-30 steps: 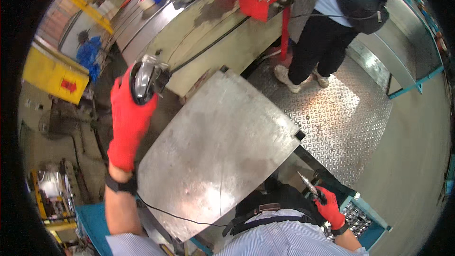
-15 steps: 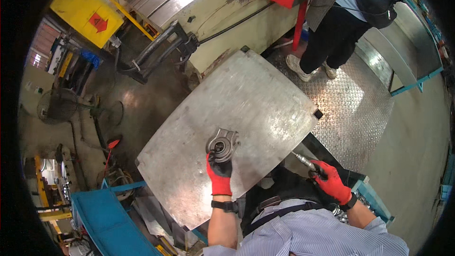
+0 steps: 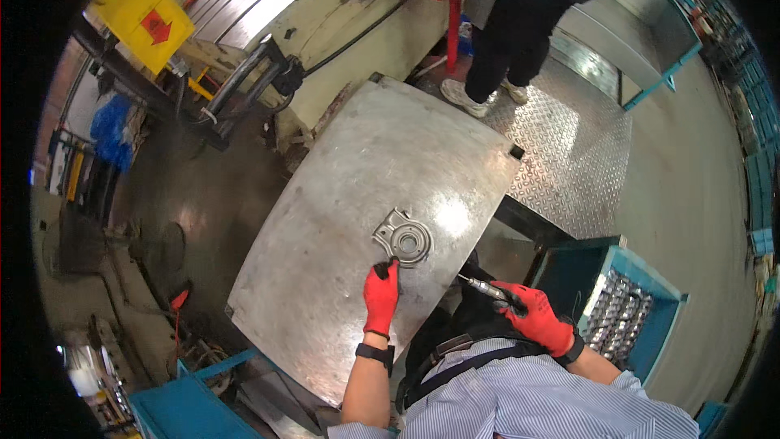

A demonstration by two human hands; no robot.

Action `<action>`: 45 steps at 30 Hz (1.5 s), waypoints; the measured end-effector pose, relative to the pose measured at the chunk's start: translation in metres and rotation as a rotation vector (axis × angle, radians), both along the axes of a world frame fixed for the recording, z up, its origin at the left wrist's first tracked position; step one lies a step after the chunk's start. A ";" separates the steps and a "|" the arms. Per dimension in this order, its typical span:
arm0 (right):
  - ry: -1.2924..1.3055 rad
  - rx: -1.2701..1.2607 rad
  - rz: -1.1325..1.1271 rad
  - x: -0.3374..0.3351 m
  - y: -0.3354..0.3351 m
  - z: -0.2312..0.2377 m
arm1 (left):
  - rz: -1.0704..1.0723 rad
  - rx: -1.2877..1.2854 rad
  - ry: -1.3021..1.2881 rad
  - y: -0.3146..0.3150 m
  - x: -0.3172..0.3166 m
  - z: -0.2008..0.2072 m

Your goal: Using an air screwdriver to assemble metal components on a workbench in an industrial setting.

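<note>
The red-gloved left hand (image 3: pixel 381 297) touched a grey, ring-shaped metal part (image 3: pixel 422 240) just beyond it, over a silvery metal tabletop (image 3: pixel 325 219); I couldn't tell whether it pinched. Rightward, the red-gloved right hand (image 3: pixel 540 321) grasped a slim, silvery metal tool (image 3: pixel 485 286).

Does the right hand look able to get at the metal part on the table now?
Probably yes: nothing visible blocks the right hand, holding a slim tool, from the metal part; the left hand, at its near edge, leaves the right side free.
</note>
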State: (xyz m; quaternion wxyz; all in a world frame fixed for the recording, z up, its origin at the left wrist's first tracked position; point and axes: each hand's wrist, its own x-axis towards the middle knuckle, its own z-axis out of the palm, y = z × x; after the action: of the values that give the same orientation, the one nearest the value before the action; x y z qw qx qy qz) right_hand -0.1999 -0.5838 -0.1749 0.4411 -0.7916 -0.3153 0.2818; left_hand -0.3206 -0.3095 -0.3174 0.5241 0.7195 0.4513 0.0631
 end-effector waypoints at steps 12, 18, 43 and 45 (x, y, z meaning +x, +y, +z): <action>0.001 0.032 -0.327 -0.059 -0.026 -0.027 | -0.218 0.415 0.084 0.032 0.039 -0.021; -0.050 0.051 -0.280 -0.037 -0.028 -0.014 | 0.018 -0.135 -0.115 0.029 0.005 -0.006; 0.019 -0.146 0.032 -0.068 0.006 -0.167 | 0.269 -0.571 -0.092 -0.056 -0.069 -0.039; -0.038 -0.146 0.045 -0.067 0.009 -0.166 | 0.210 -0.503 -0.052 -0.057 -0.066 -0.030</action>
State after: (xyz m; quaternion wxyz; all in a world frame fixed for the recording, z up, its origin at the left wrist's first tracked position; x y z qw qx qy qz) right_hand -0.2664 -0.5746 -0.3411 0.3694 -0.8196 -0.3201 0.2989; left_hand -0.3861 -0.3664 -0.3476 0.6882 0.5142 0.5114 0.0216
